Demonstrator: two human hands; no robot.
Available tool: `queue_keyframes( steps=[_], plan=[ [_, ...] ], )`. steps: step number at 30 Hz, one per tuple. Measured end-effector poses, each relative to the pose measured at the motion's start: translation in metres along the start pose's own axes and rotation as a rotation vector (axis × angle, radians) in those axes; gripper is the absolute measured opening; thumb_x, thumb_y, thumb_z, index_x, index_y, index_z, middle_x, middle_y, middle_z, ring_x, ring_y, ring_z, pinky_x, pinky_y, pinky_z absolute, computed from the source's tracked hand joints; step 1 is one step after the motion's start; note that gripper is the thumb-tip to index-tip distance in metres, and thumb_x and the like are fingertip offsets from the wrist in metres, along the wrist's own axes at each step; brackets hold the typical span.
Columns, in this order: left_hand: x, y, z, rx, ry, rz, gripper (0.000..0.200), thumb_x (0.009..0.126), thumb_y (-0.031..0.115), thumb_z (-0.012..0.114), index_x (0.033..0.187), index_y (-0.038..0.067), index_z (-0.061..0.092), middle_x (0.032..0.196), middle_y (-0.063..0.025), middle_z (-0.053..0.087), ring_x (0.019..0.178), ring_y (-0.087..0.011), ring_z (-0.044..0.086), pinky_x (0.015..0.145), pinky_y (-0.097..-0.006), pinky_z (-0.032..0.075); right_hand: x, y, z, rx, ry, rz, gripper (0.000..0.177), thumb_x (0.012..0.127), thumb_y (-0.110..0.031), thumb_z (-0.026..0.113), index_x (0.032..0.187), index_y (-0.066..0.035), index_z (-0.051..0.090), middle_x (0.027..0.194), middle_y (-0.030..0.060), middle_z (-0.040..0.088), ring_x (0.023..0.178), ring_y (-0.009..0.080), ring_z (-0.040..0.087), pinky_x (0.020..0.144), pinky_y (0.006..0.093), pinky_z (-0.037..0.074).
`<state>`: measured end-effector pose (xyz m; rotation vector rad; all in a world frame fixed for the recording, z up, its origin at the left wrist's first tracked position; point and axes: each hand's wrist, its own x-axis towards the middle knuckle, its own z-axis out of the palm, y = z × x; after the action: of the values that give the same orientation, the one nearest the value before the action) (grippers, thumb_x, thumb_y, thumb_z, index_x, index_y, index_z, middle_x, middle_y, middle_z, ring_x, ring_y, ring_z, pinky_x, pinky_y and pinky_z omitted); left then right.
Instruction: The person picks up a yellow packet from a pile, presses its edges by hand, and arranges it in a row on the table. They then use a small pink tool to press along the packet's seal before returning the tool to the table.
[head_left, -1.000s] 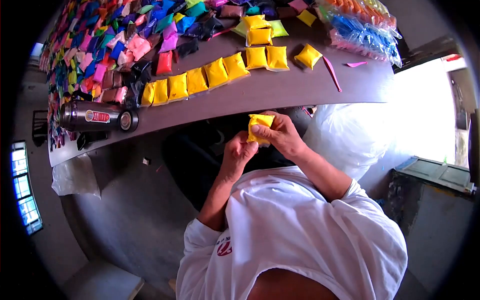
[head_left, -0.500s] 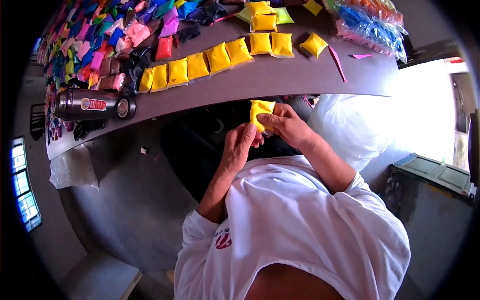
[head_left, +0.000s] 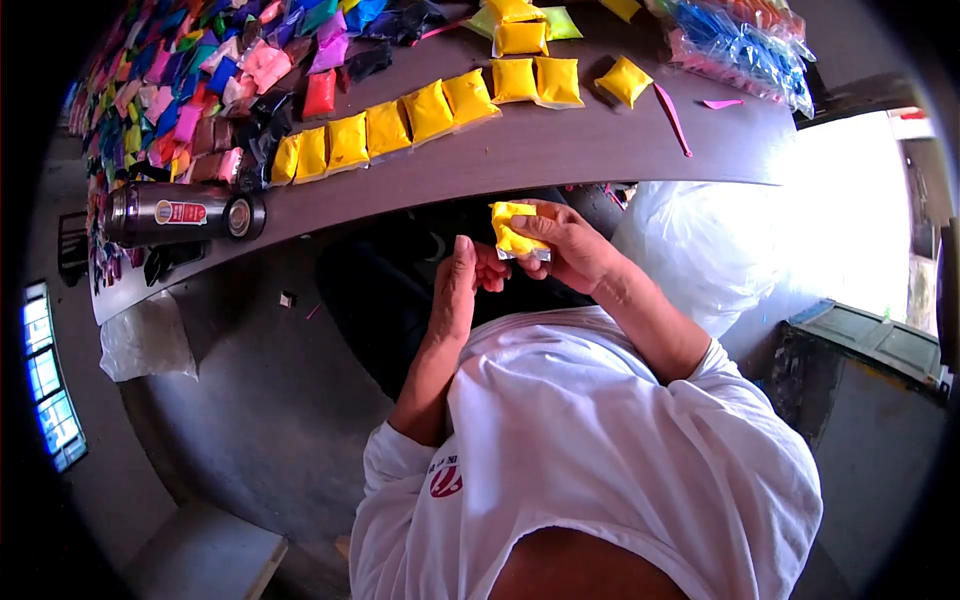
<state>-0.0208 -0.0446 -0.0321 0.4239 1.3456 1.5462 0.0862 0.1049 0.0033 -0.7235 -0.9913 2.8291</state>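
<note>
I am pinching the yellow packet (head_left: 512, 228) in my right hand (head_left: 568, 248), thumb on top and fingers curled under it, so that hand is clenched on the packet. My left hand (head_left: 463, 285) is standing beside it with the fingers straightened and grasping nothing; its fingertips are coming close to the packet's lower edge, though I cannot tell whether they are touching it. The packet is hanging off the table (head_left: 560, 155), just short of its near edge and above my lap.

I am judging that I am at the handling stage with this one piece, pressing or folding its clear lip, and not yet at laying it down. On the table a row of yellow packets (head_left: 400, 115) is running along towards the near edge, with a steel flask (head_left: 175, 212) lying at the left end.

The next move is calling for my left fingers to take hold of the lip while my right is steadying the body.
</note>
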Motion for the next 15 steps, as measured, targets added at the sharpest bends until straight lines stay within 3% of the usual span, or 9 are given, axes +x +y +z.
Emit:
queue_keyframes(
  steps=[5,9,11,13,14,15],
  plan=[
    [-0.001,0.003,0.005,-0.079,-0.045,0.002,0.060,0.094,0.058,0.029,0.082,0.006,0.056,0.072,-0.0049,0.059,0.064,-0.0090,0.053,0.064,-0.0221,0.044,0.000,0.002,0.005,-0.042,0.064,0.025,0.030,0.092,-0.028,0.057,0.107,-0.002,0.055,0.078,0.0025,0.062,0.056,0.0069,0.055,0.042,0.0181,0.038],
    [-0.004,0.016,0.013,0.021,-0.025,-0.024,0.048,0.092,0.052,0.044,0.084,0.006,0.056,0.070,-0.0027,0.058,0.064,-0.0062,0.055,0.063,-0.0201,0.045,-0.002,0.008,0.009,-0.302,0.099,-0.089,0.038,0.094,-0.035,0.052,0.110,-0.001,0.053,0.075,0.0038,0.061,0.053,0.0060,0.052,0.040,0.0188,0.035],
    [-0.003,0.020,0.015,0.030,0.026,-0.079,0.048,0.092,0.051,0.045,0.079,0.007,0.057,0.067,-0.0019,0.058,0.061,-0.0062,0.053,0.061,-0.0194,0.044,-0.003,0.008,0.008,-0.327,0.097,-0.104,0.043,0.094,-0.038,0.050,0.112,0.002,0.051,0.076,0.0052,0.061,0.053,0.0067,0.052,0.041,0.0193,0.037],
    [-0.003,0.018,0.016,0.004,0.061,-0.104,0.047,0.092,0.051,0.045,0.077,0.007,0.057,0.067,-0.0018,0.058,0.060,-0.0061,0.052,0.060,-0.0192,0.043,-0.003,0.012,0.003,-0.424,0.220,-0.108,0.045,0.093,-0.039,0.052,0.119,-0.002,0.049,0.083,0.0038,0.058,0.054,0.0067,0.050,0.045,0.0171,0.038],
    [-0.003,0.018,0.015,-0.023,0.097,-0.128,0.046,0.092,0.050,0.046,0.075,0.008,0.057,0.066,-0.0016,0.058,0.058,-0.0061,0.052,0.059,-0.0190,0.043,-0.009,0.002,0.010,-0.521,0.279,-0.119,0.041,0.096,-0.032,0.048,0.122,0.000,0.048,0.093,0.0086,0.057,0.071,0.0114,0.056,0.060,0.0233,0.047],
    [-0.003,0.019,0.015,-0.024,0.100,-0.128,0.046,0.092,0.050,0.046,0.075,0.008,0.057,0.066,-0.0016,0.058,0.058,-0.0061,0.052,0.059,-0.0190,0.043,-0.008,0.006,0.002,-0.522,0.277,-0.117,0.041,0.096,-0.032,0.048,0.122,0.000,0.048,0.093,0.0086,0.057,0.071,0.0114,0.056,0.060,0.0233,0.047]
  ],
)
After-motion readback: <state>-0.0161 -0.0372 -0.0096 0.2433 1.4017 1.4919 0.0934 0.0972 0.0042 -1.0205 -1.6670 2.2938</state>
